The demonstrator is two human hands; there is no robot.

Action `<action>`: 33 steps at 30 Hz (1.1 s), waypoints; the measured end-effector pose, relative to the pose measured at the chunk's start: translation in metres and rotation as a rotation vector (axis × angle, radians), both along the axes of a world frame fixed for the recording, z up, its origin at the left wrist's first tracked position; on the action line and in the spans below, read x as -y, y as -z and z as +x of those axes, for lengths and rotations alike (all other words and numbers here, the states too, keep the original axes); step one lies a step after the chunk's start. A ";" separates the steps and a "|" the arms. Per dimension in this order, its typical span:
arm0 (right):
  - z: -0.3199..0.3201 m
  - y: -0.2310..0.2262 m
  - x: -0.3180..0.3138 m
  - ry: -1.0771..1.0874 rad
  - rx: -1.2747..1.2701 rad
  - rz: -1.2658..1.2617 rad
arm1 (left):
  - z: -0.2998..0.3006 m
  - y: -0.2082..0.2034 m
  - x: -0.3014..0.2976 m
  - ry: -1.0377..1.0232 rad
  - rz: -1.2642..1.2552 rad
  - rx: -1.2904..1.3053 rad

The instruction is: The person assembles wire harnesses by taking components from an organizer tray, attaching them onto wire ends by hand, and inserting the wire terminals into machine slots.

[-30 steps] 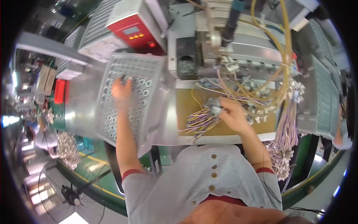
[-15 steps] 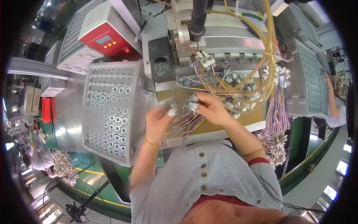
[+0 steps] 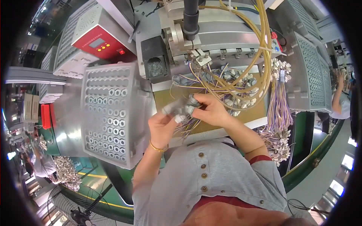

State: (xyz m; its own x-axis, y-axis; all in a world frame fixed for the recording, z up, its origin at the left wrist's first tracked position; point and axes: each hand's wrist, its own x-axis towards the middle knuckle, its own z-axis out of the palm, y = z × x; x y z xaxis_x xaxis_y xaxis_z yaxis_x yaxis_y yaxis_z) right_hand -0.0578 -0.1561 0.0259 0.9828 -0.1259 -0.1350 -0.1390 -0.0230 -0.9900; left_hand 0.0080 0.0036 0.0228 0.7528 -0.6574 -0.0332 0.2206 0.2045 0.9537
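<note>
My left hand (image 3: 161, 126) and my right hand (image 3: 213, 111) meet over a cardboard sheet (image 3: 162, 100), covers on their fingertips. My right thumb and forefinger are pinched on something small that I cannot make out. Against them my left fingertips are bent together, blurred by motion; what they grip is hidden. Purple, yellow and white wires (image 3: 186, 130) come out below the fingers. Past my right hand lies a heap of wires with white connectors (image 3: 237, 100). To the left, a translucent tray (image 3: 132, 109) holds rows of metallic rings (image 3: 116, 122), some pockets unfilled.
A metal machine (image 3: 226, 37) with yellowish tubes (image 3: 264, 67) stands ahead, a black box (image 3: 154, 56) beside it. A red-fronted control box (image 3: 102, 43) is at upper left. Bundled wires (image 3: 279, 101) hang at right, near another ring tray (image 3: 311, 75). Other people work at both sides.
My left hand has moved right, its fingertips now against those of my right hand. My right hand stays nearly in place. The whole view has shifted slightly.
</note>
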 end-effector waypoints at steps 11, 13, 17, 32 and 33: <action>0.000 -0.009 0.003 0.068 0.238 -0.296 | 0.000 0.003 0.005 -0.011 0.069 -0.128; 0.000 -0.012 0.004 0.068 0.190 -0.217 | -0.002 -0.003 0.009 0.018 -0.043 -0.156; -0.003 -0.009 0.009 0.032 0.203 -0.361 | -0.007 0.006 0.008 -0.015 -0.086 0.007; -0.002 -0.017 0.008 0.102 0.331 -0.424 | -0.005 -0.005 0.013 -0.148 0.226 0.718; -0.002 -0.016 0.006 0.103 0.331 -0.426 | -0.004 -0.005 0.013 -0.110 0.194 0.542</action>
State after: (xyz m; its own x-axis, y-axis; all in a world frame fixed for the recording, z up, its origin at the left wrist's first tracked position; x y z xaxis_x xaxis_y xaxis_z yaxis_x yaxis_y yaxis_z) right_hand -0.0598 -0.1626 0.0417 0.9438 -0.2002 0.2629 0.1552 -0.4340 -0.8874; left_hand 0.0044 -0.0098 0.0282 0.7598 -0.5944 0.2635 -0.3215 0.0087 0.9469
